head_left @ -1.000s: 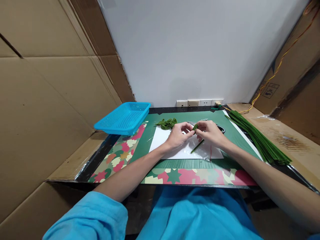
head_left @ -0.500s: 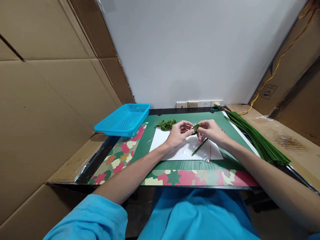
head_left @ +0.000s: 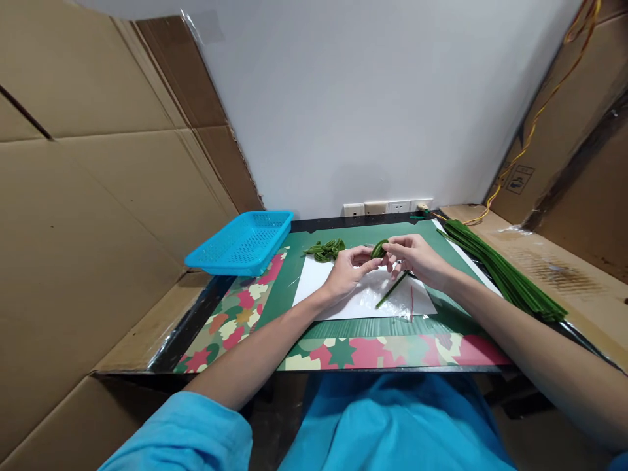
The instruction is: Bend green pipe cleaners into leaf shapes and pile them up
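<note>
Between my two hands is a green pipe cleaner [head_left: 379, 249], bent into a small leaf-like loop. My left hand [head_left: 349, 271] pinches its lower left side with thumb and fingers. The fingertips of my right hand [head_left: 411, 256] close on its right side. Below them, a straight green pipe cleaner piece [head_left: 391, 290] lies slanted on clear plastic over a white sheet [head_left: 338, 310]. A pile of bent green pipe cleaners [head_left: 324, 250] rests at the sheet's upper left, beyond my left hand.
To the left stands a blue perforated basket [head_left: 240, 245]. A bundle of long green pipe cleaners [head_left: 505, 271] lies at the right edge. Cardboard walls [head_left: 122, 196] flank the table, with sockets [head_left: 375, 209] and a yellow cable [head_left: 532, 134] behind.
The looped pipe cleaner has turned in my fingers and shows more of its face. My right fingers have shifted to its upper right side. The camera view has tilted slightly.
</note>
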### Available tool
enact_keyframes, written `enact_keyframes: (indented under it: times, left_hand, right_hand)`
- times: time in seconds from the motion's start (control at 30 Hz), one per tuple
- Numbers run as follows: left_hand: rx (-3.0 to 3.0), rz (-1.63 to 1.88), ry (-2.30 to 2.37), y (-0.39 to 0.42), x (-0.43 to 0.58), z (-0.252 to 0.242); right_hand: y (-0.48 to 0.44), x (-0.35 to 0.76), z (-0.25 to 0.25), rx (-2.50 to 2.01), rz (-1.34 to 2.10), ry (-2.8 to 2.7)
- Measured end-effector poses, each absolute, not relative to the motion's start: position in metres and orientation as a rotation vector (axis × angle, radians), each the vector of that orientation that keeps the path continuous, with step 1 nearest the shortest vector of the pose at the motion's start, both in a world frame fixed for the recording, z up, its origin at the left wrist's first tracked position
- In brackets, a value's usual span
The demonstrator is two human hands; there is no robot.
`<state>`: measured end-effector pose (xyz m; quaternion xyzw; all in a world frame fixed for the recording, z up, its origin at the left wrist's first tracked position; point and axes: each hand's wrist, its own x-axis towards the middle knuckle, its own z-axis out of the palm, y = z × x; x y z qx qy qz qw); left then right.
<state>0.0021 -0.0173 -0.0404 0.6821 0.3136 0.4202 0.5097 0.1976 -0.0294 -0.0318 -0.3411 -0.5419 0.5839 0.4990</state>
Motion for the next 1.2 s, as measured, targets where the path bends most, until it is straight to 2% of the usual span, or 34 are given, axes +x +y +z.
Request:
enact_keyframes:
  times: [0.77,0.97,1.2]
  left_hand:
    - [1.707,0.998,0.73,-0.0224,0.0036,-0.0391]
    - [1.74,0.992,0.725,-0.0187,0.0026,-0.0424]
    - [1.715,0.959,0.691,-0.0154,0.0037,-0.046]
  right_hand:
    - [-0.0315,0.1985,-0.0327,-0.783,1.443,-1.28]
    - [-0.0331,0.1924,-0.0359,-0.817,1.282,-1.502]
    - [-0.0325,0.192,-0.0368,-0.865,1.248,-1.452]
